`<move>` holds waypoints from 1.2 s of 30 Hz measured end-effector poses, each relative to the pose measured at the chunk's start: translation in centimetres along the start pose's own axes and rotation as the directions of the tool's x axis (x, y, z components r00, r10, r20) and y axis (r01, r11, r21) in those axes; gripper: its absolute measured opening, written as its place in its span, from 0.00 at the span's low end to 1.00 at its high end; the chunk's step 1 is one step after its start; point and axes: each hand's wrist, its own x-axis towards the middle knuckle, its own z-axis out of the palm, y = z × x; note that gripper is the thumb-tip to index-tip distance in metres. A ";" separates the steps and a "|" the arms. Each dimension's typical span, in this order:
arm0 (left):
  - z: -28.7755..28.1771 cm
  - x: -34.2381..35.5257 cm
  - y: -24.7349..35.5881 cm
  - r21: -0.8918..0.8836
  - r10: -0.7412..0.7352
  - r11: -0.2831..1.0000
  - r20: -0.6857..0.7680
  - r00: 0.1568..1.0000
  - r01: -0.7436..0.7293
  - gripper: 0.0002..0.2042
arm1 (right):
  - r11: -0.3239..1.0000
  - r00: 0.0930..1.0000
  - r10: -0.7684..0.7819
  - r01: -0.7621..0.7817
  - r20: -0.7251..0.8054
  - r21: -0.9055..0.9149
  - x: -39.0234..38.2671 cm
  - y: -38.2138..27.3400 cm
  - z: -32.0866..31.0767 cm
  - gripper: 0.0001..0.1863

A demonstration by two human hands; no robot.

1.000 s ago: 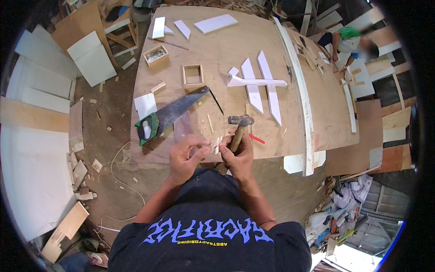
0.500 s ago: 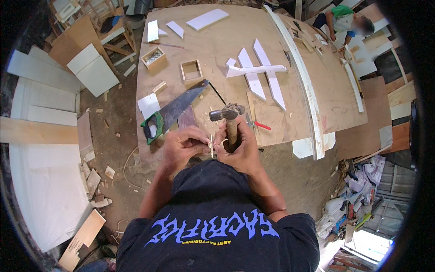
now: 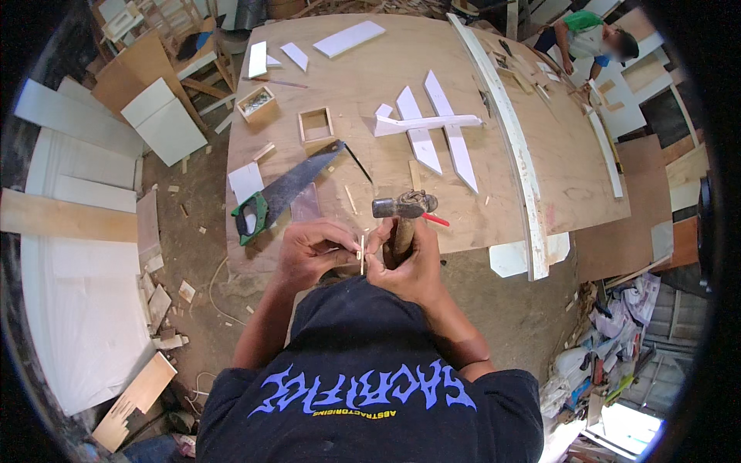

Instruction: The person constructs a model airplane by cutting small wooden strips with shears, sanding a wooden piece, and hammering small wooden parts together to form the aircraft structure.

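Wooden strip (image 3: pixel 362 255) between fingers (image 3: pixel 337 234)

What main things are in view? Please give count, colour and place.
Table: 1, light brown, centre
Hammer: 1, grey and brown, centre
Wood stick: 1, pale, left of hammer
Handsaw: 1, grey and green, table's left
Open boxes: 2, light brown, beyond handsaw
Plane-shaped piece: 1, white, table's middle
Flat pieces: several, white, table's far left
Beam: 1, white, across table's right
Slim item: 1, red, beside hammer
Panels: several, white, left side
Co-worker: 1, green-white top, upper right
Shirt: 1, black, bottom
Left fingers: 1 set, bare, on wood stick
Right fingers: 1 set, bare, around hammer handle
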 end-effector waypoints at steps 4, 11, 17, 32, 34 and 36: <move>2.9 0.9 0.6 -0.234 -0.134 0.964 -0.001 0.991 0.130 0.11 | 0.989 0.995 0.095 -0.095 0.006 0.110 -0.5 -0.2 -2.5 0.20; 5.1 1.6 -0.7 -0.108 0.040 0.993 0.046 0.998 -0.035 0.16 | 0.983 0.999 0.052 -0.051 0.002 0.178 -1.3 0.1 -4.9 0.23; 6.3 2.2 0.1 0.098 0.103 0.989 0.052 0.993 -0.108 0.16 | 0.981 0.997 -0.020 0.035 -0.077 0.188 -2.3 0.7 -5.7 0.20; 6.2 2.0 -0.4 0.084 0.135 0.987 0.030 0.990 -0.137 0.14 | 0.975 0.995 -0.043 0.021 -0.096 -0.220 -2.7 -0.8 -5.8 0.09; 5.7 2.0 -0.7 0.073 0.138 0.987 0.053 0.989 -0.142 0.14 | 0.975 0.992 -0.057 0.031 -0.110 -0.220 -2.6 -0.5 -5.6 0.07; 5.6 2.2 -1.0 -0.043 0.156 0.987 0.064 0.986 -0.153 0.14 | 0.978 0.985 -0.122 0.098 -0.123 -0.186 -2.5 0.9 -5.4 0.08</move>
